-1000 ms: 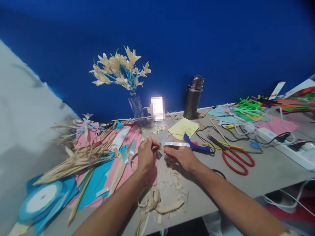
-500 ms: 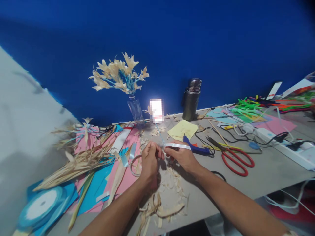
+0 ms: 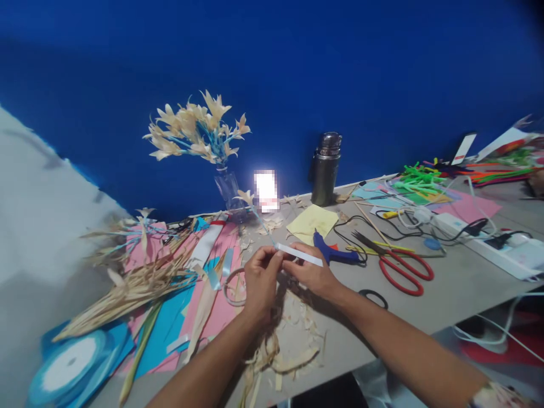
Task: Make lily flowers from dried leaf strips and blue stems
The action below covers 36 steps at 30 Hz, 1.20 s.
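A dried-husk flower on a thin light-blue stem leans up and to the left from between my two hands. My left hand is closed, its thumb and fingertips pinching the stem where a pale ribbon strip meets it. My right hand is closed too, its fingertips close to the left ones at the strip, which runs back across its knuckles. The stem's lower end is hidden by my fingers. Husk scraps lie below my hands.
Behind stand a glass vase of husk flowers and a thermos. To the right lie a blue glue gun, red-handled scissors and a power strip. Dried husks and a ribbon spool are on the left.
My hands have come together at the strip. The flower and stem now tilt further left, and the strip slopes down to the right. The view has shifted slightly.
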Tool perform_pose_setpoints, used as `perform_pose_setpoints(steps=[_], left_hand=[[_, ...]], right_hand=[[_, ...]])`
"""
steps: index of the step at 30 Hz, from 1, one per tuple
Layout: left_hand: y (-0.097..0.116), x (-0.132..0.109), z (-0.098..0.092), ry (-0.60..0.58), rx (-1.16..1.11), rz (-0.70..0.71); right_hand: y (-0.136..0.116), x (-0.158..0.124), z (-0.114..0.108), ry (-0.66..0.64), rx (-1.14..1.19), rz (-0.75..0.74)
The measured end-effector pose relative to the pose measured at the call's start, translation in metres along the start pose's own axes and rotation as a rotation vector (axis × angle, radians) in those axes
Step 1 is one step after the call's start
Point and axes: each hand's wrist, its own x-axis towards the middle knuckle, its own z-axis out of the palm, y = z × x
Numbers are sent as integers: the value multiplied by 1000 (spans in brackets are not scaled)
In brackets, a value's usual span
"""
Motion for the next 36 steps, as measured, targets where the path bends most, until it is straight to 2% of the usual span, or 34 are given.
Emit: perform_pose_setpoints(steps=[6,10,12,14,17,19,24,29,31,34,36], left_hand=[[3,0,0,21,-55,14],[2,9,-4,24,-184,-12],[3,15,-6,19,-254,-5],[8,19,-9,3,-346,1],[19,20,-11,-70,-450,2],[23,20,-12,-126,-470,5],[21,19,-12,-152,-498,-12],[17,21,-12,-172,-505,-25],[17,21,-13,-152,-506,-33],[19,22,-15,-131,-504,-48],[20,21,-15,-143,-497,-47]], right_hand=[[0,-1,-3,-39,128,6],[4,2,-9,85,282,65],[9,3,-10,153,181,65],[15,3,-10,154,-49,41],[24,3,-6,26,-368,-77],[27,3,-6,-49,-430,-153],[24,6,-11,-17,-310,-163],[17,5,-14,-181,-33,-112],[16,5,-14,-129,62,-108],[15,6,-15,31,77,-78],[13,6,-15,46,104,-41]])
